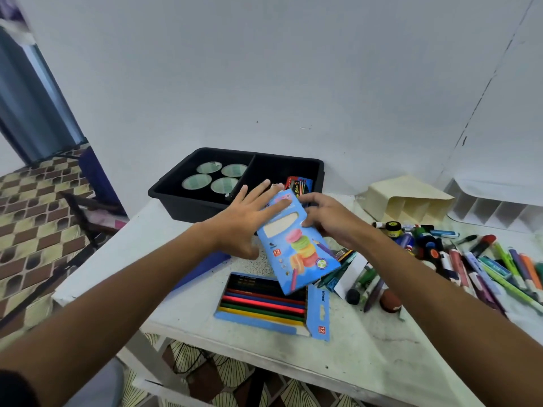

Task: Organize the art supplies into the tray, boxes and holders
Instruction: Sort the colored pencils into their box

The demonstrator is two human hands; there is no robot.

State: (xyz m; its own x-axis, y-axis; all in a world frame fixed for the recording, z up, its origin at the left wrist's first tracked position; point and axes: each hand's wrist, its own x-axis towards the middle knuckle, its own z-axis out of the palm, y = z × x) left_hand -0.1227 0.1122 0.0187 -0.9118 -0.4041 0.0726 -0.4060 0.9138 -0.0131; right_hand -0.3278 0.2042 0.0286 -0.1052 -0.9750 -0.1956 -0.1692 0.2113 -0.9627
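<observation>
A blue coloured-pencil box (296, 248) with a macaron picture is held tilted above the table. My right hand (329, 218) grips its right edge with curled fingers. My left hand (244, 218) lies on its upper left part with straight, spread fingers. Behind both hands stands a black two-part tray (318, 171); its left part holds several tape rolls (210, 177), its right part a red pencil pack (299, 183). An open blue pencil box (264, 304) showing coloured pencils lies flat on the table below the held box.
A heap of markers, pens and paint bottles (470, 259) covers the table's right side. A cream holder (408, 201) lies tipped over behind it, beside a white divided organiser (493, 207). The table's left edge (97, 254) drops to a tiled floor.
</observation>
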